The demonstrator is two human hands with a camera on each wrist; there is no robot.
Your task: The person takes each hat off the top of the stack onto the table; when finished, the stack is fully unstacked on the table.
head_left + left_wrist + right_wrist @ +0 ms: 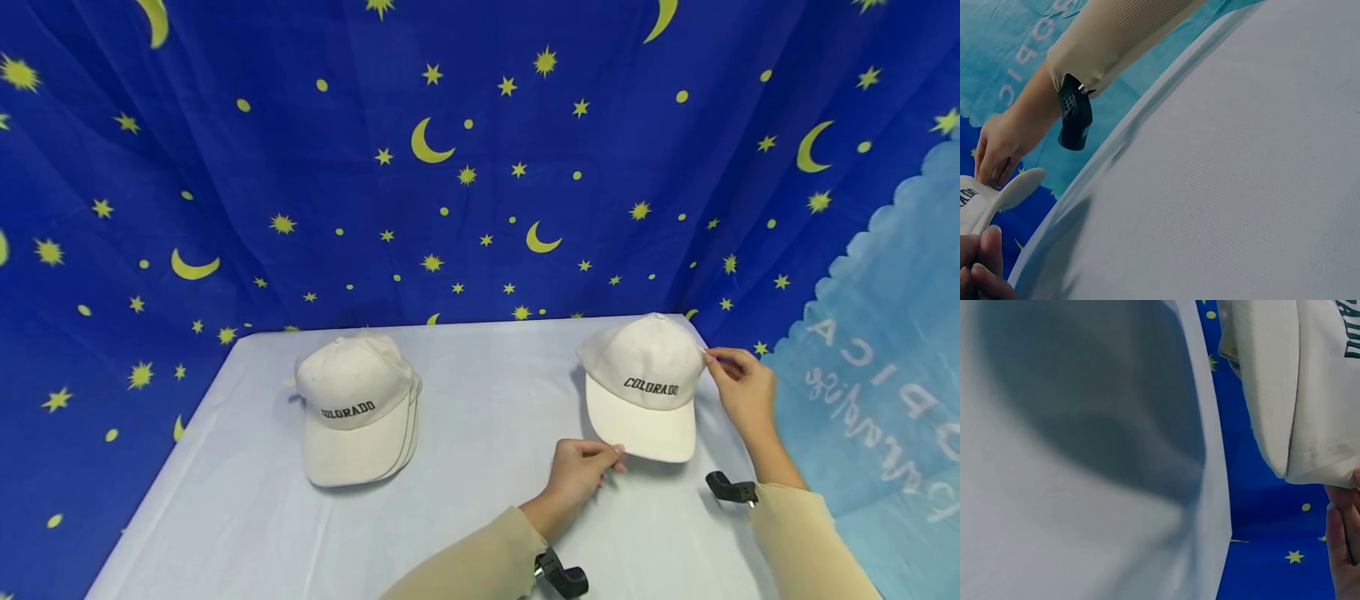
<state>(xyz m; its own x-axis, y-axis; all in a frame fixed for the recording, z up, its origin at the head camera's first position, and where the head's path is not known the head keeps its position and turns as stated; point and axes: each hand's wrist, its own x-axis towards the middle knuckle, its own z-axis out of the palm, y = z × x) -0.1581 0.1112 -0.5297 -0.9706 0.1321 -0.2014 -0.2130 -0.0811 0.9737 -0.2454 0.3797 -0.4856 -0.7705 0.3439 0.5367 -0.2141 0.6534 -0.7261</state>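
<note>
A cream baseball cap (645, 367) with COLORADO in dark letters is at the right side of the table, between both hands. My left hand (576, 479) pinches the front edge of its brim between thumb and fingers. On the other side, my right hand (744, 387) pinches the lower edge of the crown. The right wrist view shows the cap (1325, 394) close up, with the fingertips (1342, 531) at its edge. In the left wrist view, the brim (1019, 190) stands out beside the left fingers (988, 250).
Several matching caps (356, 400) lie nested in a stack on the left of the white-covered table (465, 500). A blue cloth (480, 208) with yellow moons and stars hangs behind. A light blue printed cloth (892, 350) hangs at the right. Black devices (731, 489) are strapped at both wrists.
</note>
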